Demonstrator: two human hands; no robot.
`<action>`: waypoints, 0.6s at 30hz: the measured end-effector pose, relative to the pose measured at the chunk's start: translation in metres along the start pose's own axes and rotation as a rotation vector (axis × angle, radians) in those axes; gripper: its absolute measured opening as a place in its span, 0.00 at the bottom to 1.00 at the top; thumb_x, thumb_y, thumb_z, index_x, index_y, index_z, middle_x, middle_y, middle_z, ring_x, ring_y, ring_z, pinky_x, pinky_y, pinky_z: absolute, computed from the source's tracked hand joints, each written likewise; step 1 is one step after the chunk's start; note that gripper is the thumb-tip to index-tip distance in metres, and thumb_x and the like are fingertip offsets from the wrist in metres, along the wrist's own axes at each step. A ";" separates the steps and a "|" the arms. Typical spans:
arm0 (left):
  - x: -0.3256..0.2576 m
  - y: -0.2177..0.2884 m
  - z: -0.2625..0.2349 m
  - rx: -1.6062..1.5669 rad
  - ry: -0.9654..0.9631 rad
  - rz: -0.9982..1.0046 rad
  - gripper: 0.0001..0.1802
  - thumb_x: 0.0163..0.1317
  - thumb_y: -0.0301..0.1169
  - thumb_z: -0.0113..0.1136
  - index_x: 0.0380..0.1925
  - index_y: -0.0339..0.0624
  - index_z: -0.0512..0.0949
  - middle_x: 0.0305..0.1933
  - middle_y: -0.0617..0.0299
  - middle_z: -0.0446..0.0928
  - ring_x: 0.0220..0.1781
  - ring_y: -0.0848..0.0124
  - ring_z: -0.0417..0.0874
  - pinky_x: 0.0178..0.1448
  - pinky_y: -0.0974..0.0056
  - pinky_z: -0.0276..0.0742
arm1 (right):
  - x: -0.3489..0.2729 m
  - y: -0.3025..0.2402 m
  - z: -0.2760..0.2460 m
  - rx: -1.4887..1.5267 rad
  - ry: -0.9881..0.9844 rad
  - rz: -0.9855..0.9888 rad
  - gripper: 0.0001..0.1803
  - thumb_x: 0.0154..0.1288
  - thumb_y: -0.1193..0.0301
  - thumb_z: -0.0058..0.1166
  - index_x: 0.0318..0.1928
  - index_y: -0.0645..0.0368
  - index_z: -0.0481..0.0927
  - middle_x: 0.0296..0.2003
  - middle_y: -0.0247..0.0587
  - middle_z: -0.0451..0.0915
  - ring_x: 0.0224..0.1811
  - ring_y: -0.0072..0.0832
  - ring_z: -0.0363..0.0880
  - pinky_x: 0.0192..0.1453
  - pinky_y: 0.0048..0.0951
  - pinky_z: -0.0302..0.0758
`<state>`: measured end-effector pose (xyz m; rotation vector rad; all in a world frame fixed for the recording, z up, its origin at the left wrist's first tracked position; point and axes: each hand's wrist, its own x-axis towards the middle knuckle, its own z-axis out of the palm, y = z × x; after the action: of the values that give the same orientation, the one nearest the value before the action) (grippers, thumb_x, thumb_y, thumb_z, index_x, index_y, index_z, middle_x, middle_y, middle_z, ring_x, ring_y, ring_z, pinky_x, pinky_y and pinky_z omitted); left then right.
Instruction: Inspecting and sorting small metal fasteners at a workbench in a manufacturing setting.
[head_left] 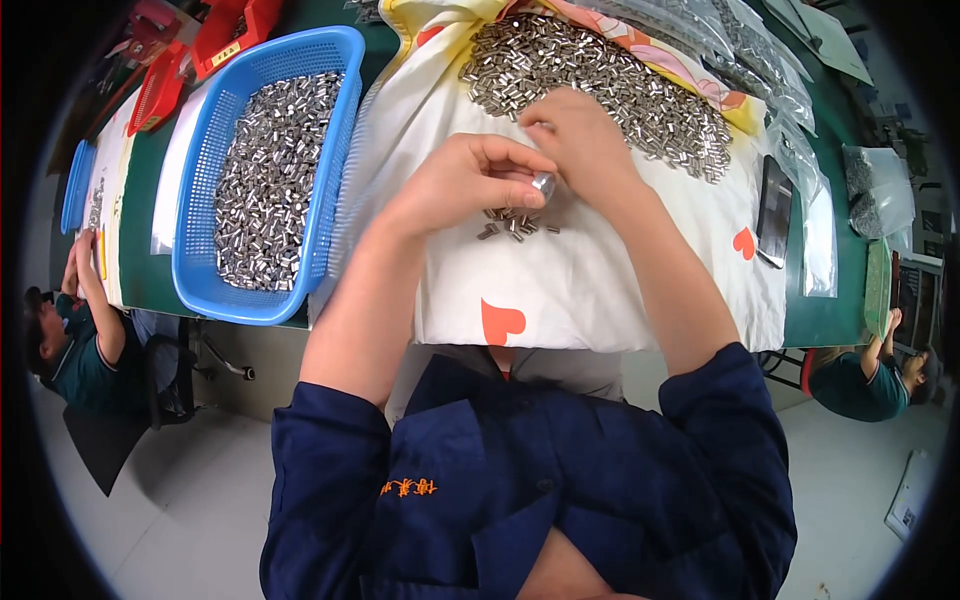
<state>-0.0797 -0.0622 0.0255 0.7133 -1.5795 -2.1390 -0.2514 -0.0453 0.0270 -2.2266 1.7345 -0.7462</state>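
My left hand (pixel 465 182) is closed over the white cloth, with a shiny metal piece (pixel 543 184) pinched between thumb and fingers. Whether it is one piece or several together, I cannot tell. Close beside it, my right hand (pixel 578 142) has its fingers curled inward at the near edge of a large heap of small silvery metal cylinders (pixel 640 95). What those fingers hold, if anything, is hidden. Below my hands, several loose cylinders (pixel 513 226) lie on the cloth (pixel 600 290), which has red heart prints.
To the left stands a blue perforated basket (pixel 187 240) full of similar cylinders. A dark phone (pixel 775 210) and clear plastic bags (pixel 818 225) lie at the right. Red bins (pixel 225 35) stand far left. Other people sit at the left (pixel 90 345) and right (pixel 860 380).
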 end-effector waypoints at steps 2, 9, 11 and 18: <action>0.001 0.000 0.000 -0.087 0.051 0.027 0.15 0.49 0.21 0.60 0.39 0.34 0.75 0.33 0.62 0.78 0.34 0.78 0.78 0.40 0.74 0.74 | -0.011 -0.005 -0.011 0.121 0.119 0.091 0.06 0.51 0.74 0.51 0.30 0.57 0.79 0.28 0.37 0.76 0.34 0.31 0.74 0.39 0.27 0.70; 0.005 -0.004 -0.001 -0.237 0.231 0.070 0.16 0.49 0.21 0.60 0.40 0.35 0.75 0.34 0.61 0.77 0.34 0.77 0.78 0.39 0.74 0.74 | -0.031 -0.020 -0.026 0.756 0.012 0.211 0.07 0.53 0.78 0.52 0.34 0.63 0.78 0.28 0.30 0.77 0.32 0.17 0.72 0.38 0.19 0.68; 0.005 -0.004 -0.001 -0.235 0.239 0.064 0.16 0.49 0.21 0.60 0.40 0.35 0.75 0.33 0.60 0.77 0.34 0.77 0.78 0.39 0.74 0.74 | -0.031 -0.023 -0.026 0.654 0.008 0.249 0.05 0.52 0.78 0.53 0.32 0.63 0.78 0.26 0.30 0.77 0.30 0.17 0.72 0.37 0.19 0.69; 0.006 -0.005 0.001 -0.086 0.275 0.091 0.16 0.49 0.21 0.60 0.40 0.33 0.74 0.34 0.58 0.78 0.34 0.76 0.78 0.40 0.75 0.74 | -0.034 -0.026 -0.011 0.175 0.280 -0.064 0.02 0.47 0.77 0.53 0.25 0.61 0.76 0.25 0.40 0.76 0.27 0.32 0.75 0.32 0.27 0.72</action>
<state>-0.0855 -0.0633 0.0198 0.8495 -1.3415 -1.9364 -0.2415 -0.0048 0.0400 -2.1503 1.6443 -1.2261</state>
